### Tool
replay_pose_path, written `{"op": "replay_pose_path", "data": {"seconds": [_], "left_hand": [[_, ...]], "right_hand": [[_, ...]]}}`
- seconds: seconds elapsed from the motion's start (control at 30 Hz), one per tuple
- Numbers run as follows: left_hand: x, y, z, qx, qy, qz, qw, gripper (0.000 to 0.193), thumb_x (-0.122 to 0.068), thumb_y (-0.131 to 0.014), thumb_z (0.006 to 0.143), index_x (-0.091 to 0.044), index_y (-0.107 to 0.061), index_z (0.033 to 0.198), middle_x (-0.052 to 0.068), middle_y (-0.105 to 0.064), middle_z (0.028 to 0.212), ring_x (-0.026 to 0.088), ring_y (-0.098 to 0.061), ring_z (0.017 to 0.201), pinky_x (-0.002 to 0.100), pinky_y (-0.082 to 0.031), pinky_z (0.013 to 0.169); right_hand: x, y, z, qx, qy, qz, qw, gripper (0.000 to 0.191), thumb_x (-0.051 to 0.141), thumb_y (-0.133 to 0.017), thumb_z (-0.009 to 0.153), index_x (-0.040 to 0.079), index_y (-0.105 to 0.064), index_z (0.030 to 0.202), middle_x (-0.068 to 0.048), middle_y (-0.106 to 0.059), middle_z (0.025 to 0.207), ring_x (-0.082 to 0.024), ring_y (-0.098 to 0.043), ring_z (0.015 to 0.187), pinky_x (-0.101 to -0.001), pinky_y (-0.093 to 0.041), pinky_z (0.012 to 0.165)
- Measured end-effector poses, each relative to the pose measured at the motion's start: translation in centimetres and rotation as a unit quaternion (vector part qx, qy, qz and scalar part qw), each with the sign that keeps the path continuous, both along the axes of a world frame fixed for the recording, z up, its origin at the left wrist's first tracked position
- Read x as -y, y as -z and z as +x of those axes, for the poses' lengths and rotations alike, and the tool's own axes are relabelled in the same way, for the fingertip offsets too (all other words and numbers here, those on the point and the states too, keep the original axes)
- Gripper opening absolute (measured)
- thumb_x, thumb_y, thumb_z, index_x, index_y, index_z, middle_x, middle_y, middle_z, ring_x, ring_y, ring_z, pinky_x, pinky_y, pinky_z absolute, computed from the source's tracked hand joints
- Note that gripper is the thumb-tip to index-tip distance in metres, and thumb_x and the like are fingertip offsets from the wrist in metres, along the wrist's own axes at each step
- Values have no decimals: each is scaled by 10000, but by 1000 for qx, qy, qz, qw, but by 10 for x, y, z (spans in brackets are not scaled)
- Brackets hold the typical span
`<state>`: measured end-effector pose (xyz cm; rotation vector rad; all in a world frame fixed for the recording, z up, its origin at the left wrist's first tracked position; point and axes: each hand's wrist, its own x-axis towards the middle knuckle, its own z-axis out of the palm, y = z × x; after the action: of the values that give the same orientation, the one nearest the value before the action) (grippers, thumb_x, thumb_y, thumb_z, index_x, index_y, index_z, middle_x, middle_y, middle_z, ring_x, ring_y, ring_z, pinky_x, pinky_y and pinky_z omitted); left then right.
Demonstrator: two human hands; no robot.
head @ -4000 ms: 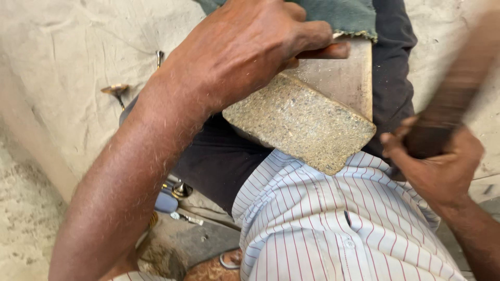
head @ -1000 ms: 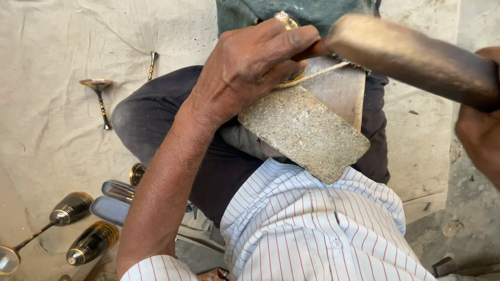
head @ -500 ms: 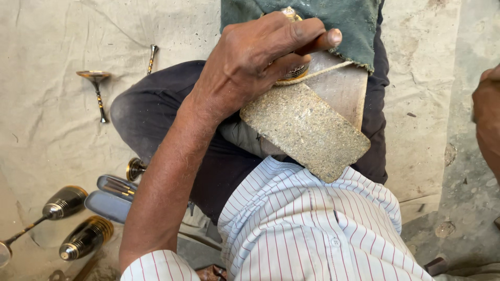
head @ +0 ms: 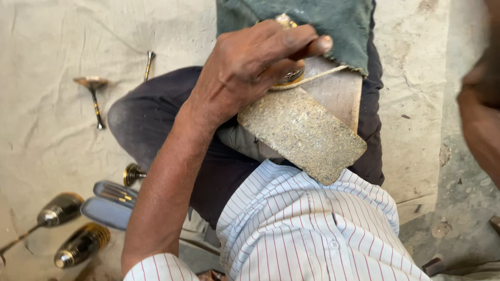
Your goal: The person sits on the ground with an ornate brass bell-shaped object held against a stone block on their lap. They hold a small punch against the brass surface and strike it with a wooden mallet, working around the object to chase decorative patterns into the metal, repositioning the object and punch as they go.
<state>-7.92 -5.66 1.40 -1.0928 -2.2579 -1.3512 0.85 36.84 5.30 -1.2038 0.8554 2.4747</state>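
Head view, item in hand: my left hand (head: 255, 70) closed over a small brass piece (head: 289, 77), pinning it to the board (head: 333, 96) on my lap above the gritty block (head: 304, 135), my right hand (head: 482, 114) blurred at the edge (grip unreadable); holding step, the next move likely needing a steady press.

A white shirt (head: 307, 229) with thin red stripes and a small button is worn, with dark grey trousers (head: 156, 125); forearms are left bare.
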Motion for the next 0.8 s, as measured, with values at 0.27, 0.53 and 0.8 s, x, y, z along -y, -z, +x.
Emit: {"op": "replay_pose_path", "data": {"seconds": [0.27,0.53,0.8], "left_hand": [[0,0,2,10,-7,-1,1000,432,-122,-796,1004,-168,-569,1369,24,-661,1042,203,-699,961,344,-584,824],[1,1,1,8,1,15,1000,396,-119,-776,1032,-175,-576,1369,14,-651,1023,192,-689,937,341,-575,812],[2,4,3,3,-12,14,1000,409,-116,-797,1021,-168,-591,1370,20,-655,1004,197,-684,914,345,-574,797]], "right_hand": [[-5,3,-2,8,18,4,1000,479,299,-396,1125,-102,-560,1329,-249,-643,1088,-253,-632,1060,-394,-501,971],[-18,7,3,3,8,9,1000,492,301,-375,1127,-103,-547,1346,-259,-637,1111,-254,-621,1093,-403,-488,989],[-9,1,-4,5,19,5,1000,504,304,-354,1129,-105,-535,1363,-268,-631,1134,-255,-609,1127,-412,-475,1008]]}}
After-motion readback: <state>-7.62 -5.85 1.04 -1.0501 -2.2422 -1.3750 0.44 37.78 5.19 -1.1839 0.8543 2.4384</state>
